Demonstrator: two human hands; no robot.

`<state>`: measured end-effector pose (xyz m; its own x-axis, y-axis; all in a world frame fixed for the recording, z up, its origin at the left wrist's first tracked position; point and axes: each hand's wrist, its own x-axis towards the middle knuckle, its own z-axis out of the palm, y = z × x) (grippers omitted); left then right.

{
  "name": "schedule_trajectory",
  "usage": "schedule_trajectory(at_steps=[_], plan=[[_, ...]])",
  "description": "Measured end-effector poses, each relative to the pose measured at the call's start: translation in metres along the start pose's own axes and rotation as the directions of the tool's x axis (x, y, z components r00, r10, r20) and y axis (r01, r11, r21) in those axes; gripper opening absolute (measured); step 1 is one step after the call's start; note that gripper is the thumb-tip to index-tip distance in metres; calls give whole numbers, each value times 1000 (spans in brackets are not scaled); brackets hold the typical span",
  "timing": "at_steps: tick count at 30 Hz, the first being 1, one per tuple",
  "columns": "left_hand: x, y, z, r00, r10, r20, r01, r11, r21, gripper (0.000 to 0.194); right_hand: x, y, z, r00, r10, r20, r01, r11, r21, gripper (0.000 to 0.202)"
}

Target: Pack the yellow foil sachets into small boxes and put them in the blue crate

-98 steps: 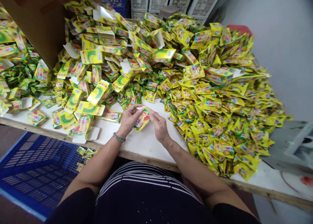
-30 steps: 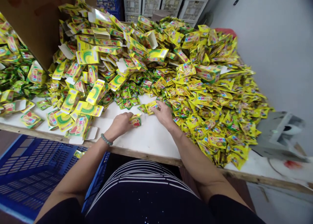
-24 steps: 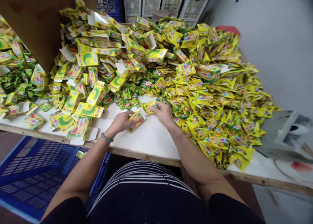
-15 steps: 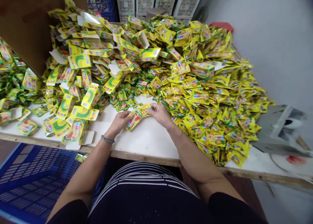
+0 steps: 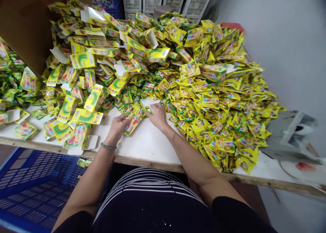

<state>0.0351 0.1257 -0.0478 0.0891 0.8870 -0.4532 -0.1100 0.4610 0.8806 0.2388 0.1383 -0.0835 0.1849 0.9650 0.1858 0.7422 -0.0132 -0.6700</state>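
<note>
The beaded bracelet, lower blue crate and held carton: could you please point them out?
Beaded bracelet (image 5: 108,146): head view, on its beads.
Lower blue crate (image 5: 19,187): head view, on its slotted wall.
Held carton (image 5: 132,124): head view, on its printed face.

Left forearm (image 5: 89,178) rising from lower left, wrist (image 5: 108,145) bending slightly rightward. Left hand (image 5: 117,127) working just left of centre, thumb and fingers pinching. Right forearm (image 5: 191,155) slanting up-left from lower right. Right hand (image 5: 158,117) hovering near centre, palm facing down, fingers curling, thumb pointing leftward. Hands staying apart.
</note>
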Motion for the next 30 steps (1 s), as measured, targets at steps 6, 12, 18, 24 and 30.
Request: schedule_trajectory(at_steps=[6, 12, 18, 24, 30], plan=[[5, -6, -1, 999, 26, -40, -21, 994, 108, 57, -2, 10, -6, 986, 153, 71, -166, 948, 270, 27], [-3, -1, 5, 993, 10, 118, -21, 995, 94, 53, -7, 1, -21, 990, 103, 98, -142, 770, 622, 40], [-9, 3, 6, 976, -4, 218, -4, 999, 40, 51, -12, -7, -19, 972, 19, 236, -172, 738, 652, 42], [-8, -1, 8, 962, -27, 271, 33, 999, -20, 56, -19, -14, -18, 987, 23, 160, -116, 790, 602, 39], [-10, -1, 14, 978, -4, 206, 28, 993, -116, 54, -25, -24, -16, 994, -30, 102, -24, 868, 496, 32]])
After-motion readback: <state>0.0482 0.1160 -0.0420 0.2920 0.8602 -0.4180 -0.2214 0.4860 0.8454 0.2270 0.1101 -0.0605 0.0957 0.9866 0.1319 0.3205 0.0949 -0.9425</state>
